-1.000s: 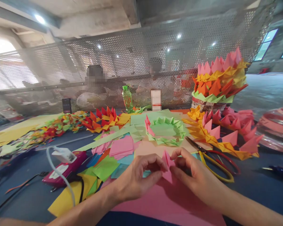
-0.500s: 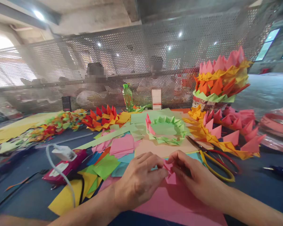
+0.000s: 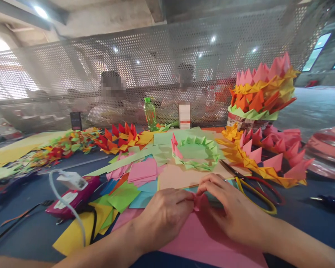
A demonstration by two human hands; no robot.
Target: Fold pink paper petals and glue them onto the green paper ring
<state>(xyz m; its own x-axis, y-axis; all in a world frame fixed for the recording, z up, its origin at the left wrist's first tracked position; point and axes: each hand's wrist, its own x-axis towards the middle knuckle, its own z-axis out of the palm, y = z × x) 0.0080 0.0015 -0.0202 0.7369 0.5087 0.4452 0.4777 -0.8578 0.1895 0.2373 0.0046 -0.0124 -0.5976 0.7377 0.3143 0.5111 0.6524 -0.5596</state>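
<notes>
Between my two hands is a small piece of folded pink paper (image 3: 197,203), mostly covered by fingers. My left hand (image 3: 167,212) pinches its left side, and my right hand (image 3: 229,208) grips it from the right with bent fingers. Beneath them lies a large pink sheet (image 3: 209,242). Just beyond, a ring of folded light-green paper (image 3: 209,163) rests on paper sheets, with pink folded points (image 3: 176,147) standing at its left side. Scissors (image 3: 257,195) with yellow and red handles lie right of my right hand.
Left of my hands are loose pink squares (image 3: 142,171), green sheets (image 3: 125,195) and a magenta power strip (image 3: 72,197) with a white plug and cable. A green-capped bottle (image 3: 150,115) stands behind. A tall folded-paper stack (image 3: 262,93) and orange-pink rings (image 3: 268,175) occupy the right.
Both hands have closed in around the pink paper, so less of it shows. The fingers have shifted slightly on it. The surroundings look the same apart from a small camera shift.
</notes>
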